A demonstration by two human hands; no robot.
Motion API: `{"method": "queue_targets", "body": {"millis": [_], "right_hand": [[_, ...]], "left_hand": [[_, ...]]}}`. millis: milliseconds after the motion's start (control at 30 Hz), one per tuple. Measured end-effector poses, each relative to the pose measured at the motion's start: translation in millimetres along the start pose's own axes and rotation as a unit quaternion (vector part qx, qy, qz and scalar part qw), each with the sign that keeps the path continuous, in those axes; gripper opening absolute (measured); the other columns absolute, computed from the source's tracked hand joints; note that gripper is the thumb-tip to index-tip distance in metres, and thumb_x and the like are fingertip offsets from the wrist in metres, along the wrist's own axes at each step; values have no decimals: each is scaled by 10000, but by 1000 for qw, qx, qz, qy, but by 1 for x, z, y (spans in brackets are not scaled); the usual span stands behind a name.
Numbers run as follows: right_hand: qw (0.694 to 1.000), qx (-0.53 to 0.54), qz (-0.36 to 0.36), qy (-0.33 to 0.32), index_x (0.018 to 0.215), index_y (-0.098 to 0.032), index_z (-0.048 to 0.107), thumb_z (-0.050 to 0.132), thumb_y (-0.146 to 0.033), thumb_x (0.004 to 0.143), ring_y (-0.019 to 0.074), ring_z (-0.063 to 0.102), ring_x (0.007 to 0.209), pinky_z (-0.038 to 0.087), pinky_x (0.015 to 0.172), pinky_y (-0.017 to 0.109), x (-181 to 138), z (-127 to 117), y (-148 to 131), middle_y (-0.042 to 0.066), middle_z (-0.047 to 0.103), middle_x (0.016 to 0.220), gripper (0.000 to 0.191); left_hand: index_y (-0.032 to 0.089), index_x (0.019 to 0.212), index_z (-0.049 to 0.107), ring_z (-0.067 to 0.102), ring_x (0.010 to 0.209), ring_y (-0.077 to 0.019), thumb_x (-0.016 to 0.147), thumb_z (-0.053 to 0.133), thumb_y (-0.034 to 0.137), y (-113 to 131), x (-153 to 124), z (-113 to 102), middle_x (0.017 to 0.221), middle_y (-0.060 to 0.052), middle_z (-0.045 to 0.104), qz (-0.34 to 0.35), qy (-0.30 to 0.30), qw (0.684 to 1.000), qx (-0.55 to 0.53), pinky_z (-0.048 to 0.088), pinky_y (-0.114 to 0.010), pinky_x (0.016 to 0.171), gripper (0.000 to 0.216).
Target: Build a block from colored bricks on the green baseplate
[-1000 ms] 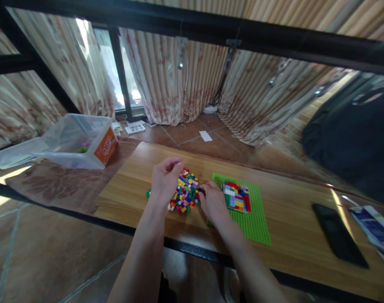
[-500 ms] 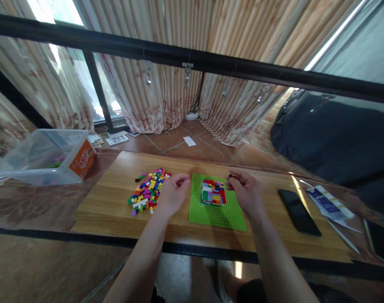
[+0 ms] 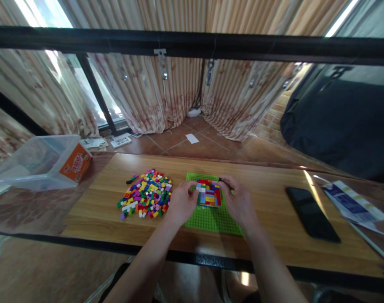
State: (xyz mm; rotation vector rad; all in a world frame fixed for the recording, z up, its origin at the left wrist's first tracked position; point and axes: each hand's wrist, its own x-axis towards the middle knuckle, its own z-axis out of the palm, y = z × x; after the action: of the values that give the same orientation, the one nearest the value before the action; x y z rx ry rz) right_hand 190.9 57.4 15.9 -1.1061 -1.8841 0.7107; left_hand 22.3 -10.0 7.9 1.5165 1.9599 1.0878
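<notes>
A clear box (image 3: 46,162) is sitting at far left, its orange label (image 3: 76,163) showing lettering too blurred to read. Loose bricks (image 3: 149,195) are lying heaped on the desk (image 3: 100,202). The left hand (image 3: 182,204) is resting its curled fingers by the brick build (image 3: 209,195); their grip is staying unclear. The build is sitting on a green plate (image 3: 207,223), probably light, stiff, best held by opposite sides. The right hand (image 3: 238,202) is pinching a small, likely slick dark brick (image 3: 220,179).

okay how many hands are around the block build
2: the left hand at the left side of the block build, the right hand, pinching a small dark brick, at its right. No others show.
</notes>
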Motion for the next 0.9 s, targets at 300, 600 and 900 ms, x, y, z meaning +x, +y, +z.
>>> {"method": "queue_targets", "body": {"millis": [300,600,900], "right_hand": [[999,-18,-31,-18,940,-243,755,590,-385,882,272,552,1142,426,1012,490,1,18,13,105,635,1166,226],[998,23,35,-37,915,-267,779,651,-388,813,263,560,1155,396,1045,505,0,33,27,83,637,1183,204],[978,156,131,-38,957,-203,766,750,-426,688,228,665,952,528,906,425,6,40,36,66,737,989,350]], "left_hand": [[175,1058,671,661,864,-185,865,569,166,-2,2,5,1028,-71,718,0,1,1000,21,536,-331,837,218],[179,1091,655,665,864,-197,879,543,165,2,0,4,1063,-79,718,2,-14,999,38,531,-328,817,240],[167,1105,651,665,907,-223,879,542,161,4,-2,4,1072,-94,710,0,-18,999,31,530,-370,874,251]]}}
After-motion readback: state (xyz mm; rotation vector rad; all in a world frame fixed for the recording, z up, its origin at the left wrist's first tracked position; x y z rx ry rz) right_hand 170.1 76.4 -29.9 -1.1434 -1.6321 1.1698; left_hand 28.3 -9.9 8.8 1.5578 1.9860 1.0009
